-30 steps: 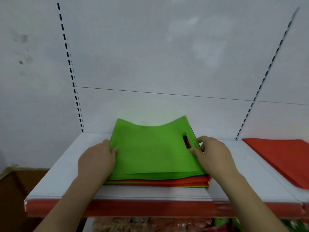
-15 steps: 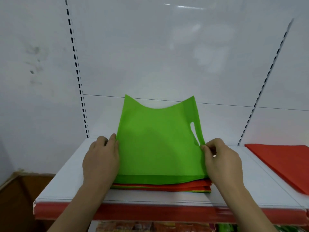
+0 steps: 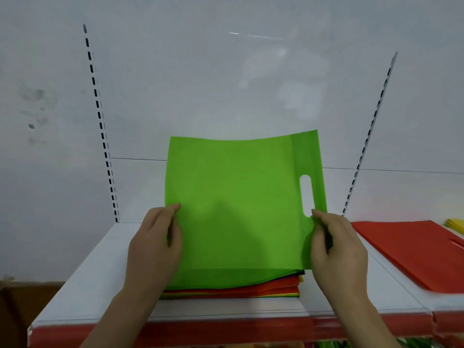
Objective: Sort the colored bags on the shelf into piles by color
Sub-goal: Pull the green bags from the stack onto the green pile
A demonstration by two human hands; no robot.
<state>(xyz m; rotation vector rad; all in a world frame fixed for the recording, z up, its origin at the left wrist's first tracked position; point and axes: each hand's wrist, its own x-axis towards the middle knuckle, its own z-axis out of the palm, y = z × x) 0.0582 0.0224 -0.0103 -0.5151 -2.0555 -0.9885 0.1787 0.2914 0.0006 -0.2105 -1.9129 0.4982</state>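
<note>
A green bag point(image 3: 241, 202) with a cut-out handle on its right side is lifted nearly upright above a mixed stack of colored bags point(image 3: 233, 291) on the white shelf point(image 3: 82, 285). My left hand point(image 3: 153, 247) pinches the bag's left edge. My right hand point(image 3: 336, 249) pinches its right edge just below the handle hole. The stack below shows red, orange, yellow and dark layers at its front edge. A pile of red bags point(image 3: 411, 249) lies on the shelf to the right.
A yellow bag edge point(image 3: 455, 225) peeks in at the far right behind the red pile. The shelf has a red front lip point(image 3: 226, 332) and slotted uprights on the white back panel. A brown box point(image 3: 22, 312) sits low at the left.
Both hands have raised the green bag off the stack, from lying flat to standing nearly upright. The view has shifted slightly, bringing in the yellow edge at the right.
</note>
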